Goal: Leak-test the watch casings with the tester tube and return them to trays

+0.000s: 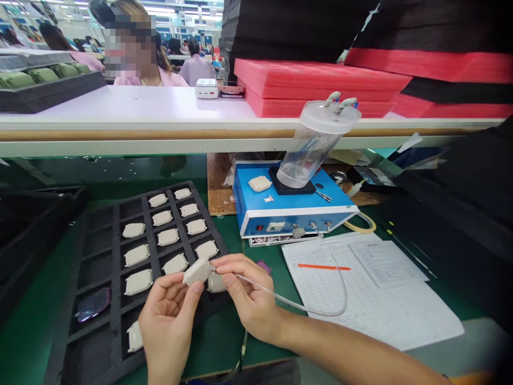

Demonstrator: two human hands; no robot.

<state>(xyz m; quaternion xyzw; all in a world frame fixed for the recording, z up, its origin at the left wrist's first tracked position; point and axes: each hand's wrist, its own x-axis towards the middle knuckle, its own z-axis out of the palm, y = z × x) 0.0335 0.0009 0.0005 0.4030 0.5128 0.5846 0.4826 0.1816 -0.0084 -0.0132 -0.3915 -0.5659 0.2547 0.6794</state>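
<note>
My left hand (168,315) pinches a small cream plastic part (197,271) between thumb and fingers, above the near right corner of a black foam tray (116,267). My right hand (244,294) is closed on the end of a thin clear tube (304,307), held against the part's right side. The tube loops right over a paper form and rises to the front of a blue test box (288,211). Several more cream parts lie in the tray's pockets, and one (217,283) rests just under my fingers.
A clear cylinder (312,144) leans on the blue box, with a loose cream part (259,183) beside it. An orange pen (324,267) lies on the paper form (372,289). Red foam sheets (320,80) are stacked on the white shelf (140,107). A person sits behind the shelf.
</note>
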